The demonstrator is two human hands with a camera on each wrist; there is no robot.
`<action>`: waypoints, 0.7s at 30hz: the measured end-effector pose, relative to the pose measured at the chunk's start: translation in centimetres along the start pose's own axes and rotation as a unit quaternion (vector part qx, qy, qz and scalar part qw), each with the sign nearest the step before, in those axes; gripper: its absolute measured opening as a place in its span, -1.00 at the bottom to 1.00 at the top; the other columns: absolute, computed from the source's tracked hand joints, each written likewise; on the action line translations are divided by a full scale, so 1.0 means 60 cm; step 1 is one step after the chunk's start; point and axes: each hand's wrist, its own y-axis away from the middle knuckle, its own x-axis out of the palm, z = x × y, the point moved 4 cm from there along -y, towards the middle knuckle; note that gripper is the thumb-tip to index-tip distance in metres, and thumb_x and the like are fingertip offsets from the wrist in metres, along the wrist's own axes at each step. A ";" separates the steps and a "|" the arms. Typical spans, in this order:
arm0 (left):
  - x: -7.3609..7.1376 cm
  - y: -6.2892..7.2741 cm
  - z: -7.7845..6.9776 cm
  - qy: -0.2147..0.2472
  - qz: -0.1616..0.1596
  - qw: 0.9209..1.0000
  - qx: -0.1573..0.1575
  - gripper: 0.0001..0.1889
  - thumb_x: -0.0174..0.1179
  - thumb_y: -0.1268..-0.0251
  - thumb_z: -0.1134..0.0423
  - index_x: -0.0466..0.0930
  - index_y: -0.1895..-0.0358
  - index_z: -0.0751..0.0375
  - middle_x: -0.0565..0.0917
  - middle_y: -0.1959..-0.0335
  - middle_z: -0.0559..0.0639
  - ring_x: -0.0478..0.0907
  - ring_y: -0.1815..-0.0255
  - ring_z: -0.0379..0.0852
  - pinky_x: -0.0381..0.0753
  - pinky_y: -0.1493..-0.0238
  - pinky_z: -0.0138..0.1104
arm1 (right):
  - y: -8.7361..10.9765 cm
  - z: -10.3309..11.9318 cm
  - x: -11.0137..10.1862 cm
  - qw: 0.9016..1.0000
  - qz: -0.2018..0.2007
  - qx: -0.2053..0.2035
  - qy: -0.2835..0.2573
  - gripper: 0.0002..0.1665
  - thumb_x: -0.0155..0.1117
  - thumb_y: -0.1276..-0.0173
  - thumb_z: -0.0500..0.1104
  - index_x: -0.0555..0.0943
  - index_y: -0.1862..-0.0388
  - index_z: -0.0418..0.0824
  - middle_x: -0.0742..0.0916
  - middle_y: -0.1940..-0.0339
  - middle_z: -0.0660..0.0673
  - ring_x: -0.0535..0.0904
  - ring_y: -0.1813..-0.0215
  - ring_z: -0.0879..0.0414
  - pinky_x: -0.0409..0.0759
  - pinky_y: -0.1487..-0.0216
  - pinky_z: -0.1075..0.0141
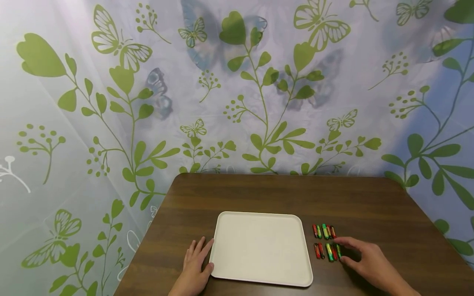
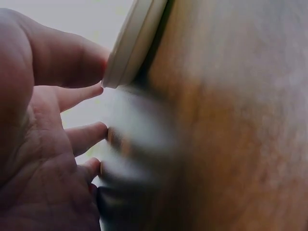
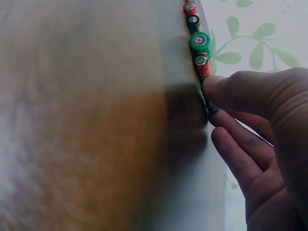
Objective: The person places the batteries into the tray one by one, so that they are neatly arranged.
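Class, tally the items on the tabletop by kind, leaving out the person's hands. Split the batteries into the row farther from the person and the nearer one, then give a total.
Far-row batteries: 5
Near-row batteries: 5
Tray: 1
Total: 11

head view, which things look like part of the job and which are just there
Likely part of the job:
- batteries, in two rows, right hand at the near row's right end
- tray, left hand at its left edge

Just there:
- table, under it all
- curtain, leaf and butterfly print, behind
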 end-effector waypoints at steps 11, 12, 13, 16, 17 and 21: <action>0.005 0.001 0.004 0.014 -0.007 1.000 0.027 -0.26 0.19 -0.49 0.40 0.29 -0.72 0.18 0.02 -0.74 0.60 -0.37 -0.74 0.70 -0.54 -0.57 0.56 | -0.023 0.037 -0.027 0.995 -0.064 -0.073 0.021 -0.34 0.83 0.00 -0.20 0.82 -0.14 0.03 0.90 -0.01 0.11 0.78 -0.03 0.36 0.68 0.10 0.53; 0.004 0.001 0.001 0.013 -0.004 1.000 0.016 -0.26 0.21 -0.49 0.40 0.30 -0.71 0.18 0.01 -0.75 0.56 -0.38 -0.75 0.67 -0.51 -0.58 0.55 | -0.026 0.042 -0.027 0.995 -0.067 -0.077 0.020 -0.35 0.83 -0.01 -0.18 0.82 -0.14 0.02 0.90 -0.01 0.11 0.79 -0.02 0.34 0.66 0.10 0.54; 0.004 0.001 0.000 0.012 -0.002 1.000 0.015 -0.26 0.21 -0.50 0.40 0.30 -0.72 0.17 0.00 -0.76 0.55 -0.38 -0.76 0.66 -0.52 -0.58 0.55 | -0.029 0.048 -0.028 0.995 -0.068 -0.078 0.016 -0.36 0.83 -0.03 -0.17 0.81 -0.15 0.02 0.90 -0.01 0.11 0.79 -0.01 0.34 0.66 0.10 0.54; 0.004 0.003 -0.003 0.009 0.005 1.000 0.012 -0.27 0.20 -0.53 0.39 0.28 -0.73 0.16 -0.03 -0.77 0.54 -0.41 -0.76 0.66 -0.54 -0.58 0.55 | -0.040 0.066 -0.029 0.994 -0.069 -0.083 -0.003 -0.37 0.82 -0.06 -0.18 0.81 -0.15 -0.01 0.90 0.01 0.08 0.81 0.02 0.30 0.74 0.13 0.40; 0.004 0.003 -0.004 0.009 0.006 1.000 0.012 -0.27 0.20 -0.54 0.38 0.28 -0.73 0.17 -0.04 -0.78 0.53 -0.42 -0.76 0.65 -0.54 -0.58 0.55 | -0.045 0.072 -0.029 0.994 -0.068 -0.085 -0.009 -0.38 0.81 -0.07 -0.19 0.81 -0.15 -0.02 0.90 0.01 0.08 0.80 0.05 0.30 0.76 0.15 0.34; 0.003 0.004 -0.005 0.012 0.008 1.000 0.015 -0.27 0.18 -0.54 0.38 0.27 -0.73 0.18 -0.05 -0.78 0.54 -0.43 -0.76 0.65 -0.55 -0.58 0.54 | -0.065 0.097 -0.024 0.993 -0.066 -0.096 -0.031 -0.38 0.79 -0.09 -0.24 0.80 -0.17 -0.01 0.90 0.02 0.07 0.78 0.11 0.29 0.78 0.20 0.21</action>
